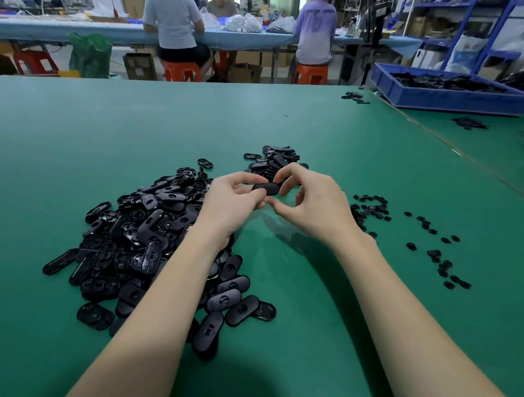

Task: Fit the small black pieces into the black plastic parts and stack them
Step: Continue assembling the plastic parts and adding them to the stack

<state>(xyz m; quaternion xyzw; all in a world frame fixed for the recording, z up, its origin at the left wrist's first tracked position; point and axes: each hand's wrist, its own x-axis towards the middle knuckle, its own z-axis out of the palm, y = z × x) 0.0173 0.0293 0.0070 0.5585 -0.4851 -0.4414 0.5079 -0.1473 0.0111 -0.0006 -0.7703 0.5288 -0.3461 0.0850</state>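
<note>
While both hands work above the table (72, 146), the left hand (231, 205) and right hand (312, 202) pinch one part (265, 188) by its ends, presumably steadying it for fitting a piece. It spans between thumbs and forefingers. Whether a piece is seated cannot be told. Pile (142, 233) left, pieces (431, 245) right, stack (275, 160) behind.

On the table (71, 131), a heap of parts (142, 233) lies left of the grip (266, 195), small pieces (430, 242) right, a stack (275, 161) behind.
</note>
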